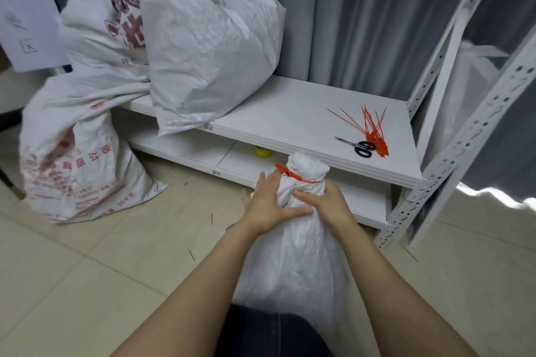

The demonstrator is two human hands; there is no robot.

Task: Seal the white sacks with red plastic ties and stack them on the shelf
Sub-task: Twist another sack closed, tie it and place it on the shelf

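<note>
Left hand point(269, 203), right hand point(329, 204), fingers point(303, 193) gripping one sack point(295, 255) (one red tie point(298, 179)), three other sacks point(208, 52)

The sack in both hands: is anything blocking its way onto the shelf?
Partly. Another sack fills the left end of the shelf board; scissors and red ties lie at its right. The held sack could go on the bare middle.
</note>
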